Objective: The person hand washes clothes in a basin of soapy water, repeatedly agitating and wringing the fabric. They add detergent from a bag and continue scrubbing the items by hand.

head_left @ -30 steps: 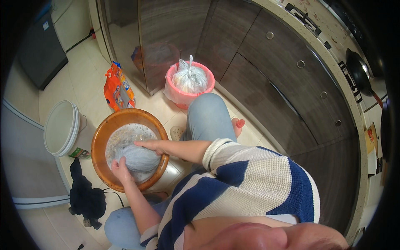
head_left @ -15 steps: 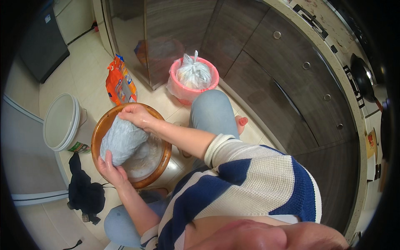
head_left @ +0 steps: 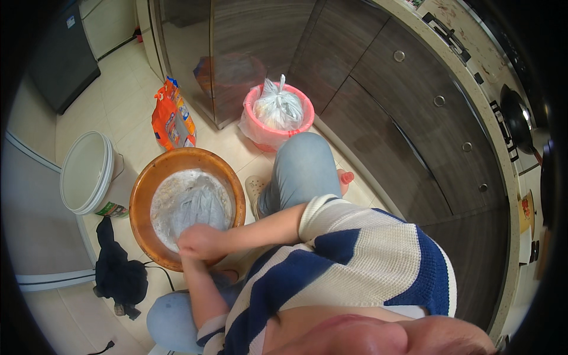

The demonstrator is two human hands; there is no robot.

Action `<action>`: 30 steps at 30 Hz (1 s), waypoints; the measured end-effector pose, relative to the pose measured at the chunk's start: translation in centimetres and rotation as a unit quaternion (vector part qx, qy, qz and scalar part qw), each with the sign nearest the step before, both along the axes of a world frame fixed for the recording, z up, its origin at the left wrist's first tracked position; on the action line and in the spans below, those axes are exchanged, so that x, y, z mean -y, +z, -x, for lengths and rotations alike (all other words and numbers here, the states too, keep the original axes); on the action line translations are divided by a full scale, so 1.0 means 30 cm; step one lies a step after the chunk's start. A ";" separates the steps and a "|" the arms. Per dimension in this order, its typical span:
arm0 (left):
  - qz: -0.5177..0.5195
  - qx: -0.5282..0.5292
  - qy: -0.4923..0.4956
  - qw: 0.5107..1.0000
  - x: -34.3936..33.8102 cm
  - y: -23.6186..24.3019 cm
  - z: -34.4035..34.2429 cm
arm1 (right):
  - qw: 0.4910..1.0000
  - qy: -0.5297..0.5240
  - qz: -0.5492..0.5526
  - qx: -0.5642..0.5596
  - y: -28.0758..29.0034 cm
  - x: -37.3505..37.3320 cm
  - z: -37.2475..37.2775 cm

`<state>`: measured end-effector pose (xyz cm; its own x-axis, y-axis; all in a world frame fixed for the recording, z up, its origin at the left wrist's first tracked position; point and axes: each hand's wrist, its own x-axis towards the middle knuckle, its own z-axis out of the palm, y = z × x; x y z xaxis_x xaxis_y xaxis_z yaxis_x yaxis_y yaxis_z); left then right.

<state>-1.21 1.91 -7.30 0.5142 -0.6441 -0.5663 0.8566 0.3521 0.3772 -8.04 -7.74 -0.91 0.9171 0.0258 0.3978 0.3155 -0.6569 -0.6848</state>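
A wet grey cloth [head_left: 201, 208] lies bunched in foamy, cloudy water [head_left: 168, 198] inside a round brown basin [head_left: 145, 163]. My right hand [head_left: 203, 241] is closed in a fist at the cloth's near edge, gripping it. Directly below it, my left hand [head_left: 188, 255] comes in at the basin's near rim. The right hand covers most of the left one, so its fingers are hidden.
Left of the basin stands a white bucket [head_left: 89, 171], with dark clothing [head_left: 121, 275] on the floor nearer me. Beyond the basin sits an orange packet [head_left: 173, 118]. A pink bin [head_left: 260, 133] holding a tied bag [head_left: 278, 106] stands by the grey cabinets [head_left: 378, 100].
The cloth has gone from being held up and spread between both hands to lying in the water. My hands have come together at the basin's near side.
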 end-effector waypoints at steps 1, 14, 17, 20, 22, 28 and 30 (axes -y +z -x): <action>-0.025 0.016 0.003 1.000 0.011 0.025 0.023 | 1.000 -0.004 0.011 0.012 -0.002 0.002 0.004; -0.207 0.305 0.103 0.924 0.067 0.182 0.000 | 0.787 -0.046 -0.260 -0.558 -0.300 0.408 -0.067; -0.219 0.374 0.053 0.900 0.068 0.174 0.010 | 0.771 -0.046 -0.300 -0.560 -0.337 0.380 -0.043; -0.239 0.416 0.032 0.877 0.080 0.209 0.039 | 0.825 -0.066 -0.293 -0.479 -0.396 0.339 -0.039; -0.226 0.373 0.041 0.899 0.075 0.220 0.034 | 0.866 -0.034 -0.247 -0.433 -0.392 0.345 -0.047; -0.247 0.418 0.055 0.873 0.045 0.237 0.003 | 0.931 -0.061 -0.187 -0.306 -0.300 0.351 -0.081; -0.268 0.433 0.062 0.859 0.022 0.261 -0.011 | 0.928 -0.063 -0.233 -0.283 -0.213 0.329 -0.083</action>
<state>-0.88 1.26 0.52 0.9374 -0.3206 -0.1364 0.1429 -0.0033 0.9897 -5.53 -17.61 -7.32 0.9666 -0.1505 -0.2075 -0.2407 -0.2546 -0.9366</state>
